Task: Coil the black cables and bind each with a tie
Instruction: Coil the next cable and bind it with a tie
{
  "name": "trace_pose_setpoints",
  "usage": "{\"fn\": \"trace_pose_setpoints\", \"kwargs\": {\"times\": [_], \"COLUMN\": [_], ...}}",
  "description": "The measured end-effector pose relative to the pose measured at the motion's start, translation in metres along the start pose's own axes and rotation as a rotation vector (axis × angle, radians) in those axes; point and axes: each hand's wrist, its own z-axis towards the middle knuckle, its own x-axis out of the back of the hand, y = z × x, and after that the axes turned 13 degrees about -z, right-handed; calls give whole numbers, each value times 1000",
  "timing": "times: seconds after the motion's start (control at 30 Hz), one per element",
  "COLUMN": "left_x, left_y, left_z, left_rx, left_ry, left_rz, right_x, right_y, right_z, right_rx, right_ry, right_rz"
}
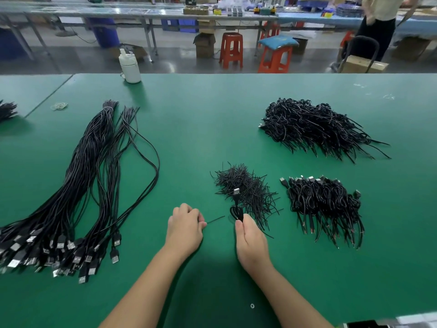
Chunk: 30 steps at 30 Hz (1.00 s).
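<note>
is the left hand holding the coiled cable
No, the coiled cable is gripped by the right hand, while the left hand pinches a single tie.

a factory floor: long green bench [212,114] heaped with cable piles [314,126], more benches [142,13], stools [231,49] and cartons [204,45] along the top.

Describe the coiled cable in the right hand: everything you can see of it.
The coiled cable is thin, black and rubbery-looking, folded into a small tight loop bundle. A USB plug with a silvery metal tip stands up from its far end. The right hand pinches the coil's near end between thumb and fingers, holding it roughly upright just over the pile of ties. No tie shows around it yet; the left hand holds a single tie beside it.
</note>
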Motion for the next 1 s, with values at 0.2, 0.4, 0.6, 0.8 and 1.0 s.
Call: {"fn": "trace_pose_setpoints", "kwargs": {"times": [0.2, 0.4, 0.6, 0.8, 1.0], "left_x": [-1, 11, -2, 0, 0], "left_y": [3, 32, 51, 49, 50], "left_z": [-1, -9, -19, -20, -21], "left_rx": [-41, 138, 163, 146, 104], "left_ry": [-11, -157, -288, -257, -264], "left_rz": [87, -868, -1019, -1000, -751], "right_x": [-1, 9, 16, 20, 21], "right_y": [4, 8, 5, 3, 1], "right_z": [3, 1, -9, -5, -3], "right_rx": [51, 91, 117, 40, -25], "right_ry": [-51, -252, -291, -334, -314], "right_rz": [-63, -86, 14, 91, 218]}}
